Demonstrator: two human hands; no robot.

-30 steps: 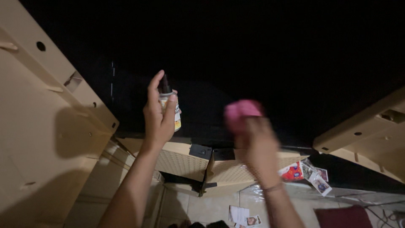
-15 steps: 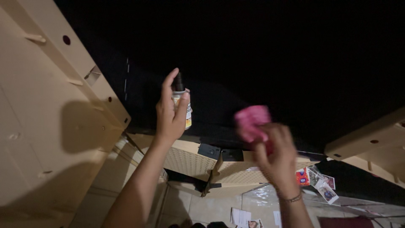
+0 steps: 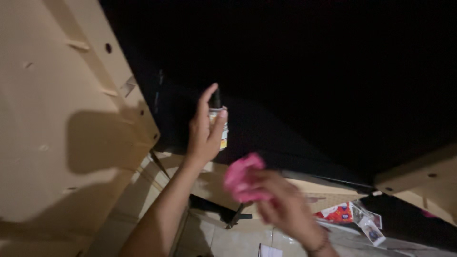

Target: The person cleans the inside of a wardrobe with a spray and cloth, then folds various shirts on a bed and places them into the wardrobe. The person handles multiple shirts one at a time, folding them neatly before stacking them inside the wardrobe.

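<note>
My left hand (image 3: 202,138) held a small spray bottle (image 3: 219,126) upright, fingers wrapped round it with the forefinger on its dark cap, just right of the tan board (image 3: 62,119). Lower and to the right, my blurred right hand (image 3: 281,204) had its fingers bunched on a pink cloth (image 3: 240,176).

Wooden panel (image 3: 62,123) blocks left; dark middle open.

The spray bottle (image 3: 219,124) sits at twelve o'clock of the left hand (image 3: 203,135); the cloth (image 3: 242,177) lies at five o'clock, the wooden panel (image 3: 57,119) at nine.
</note>
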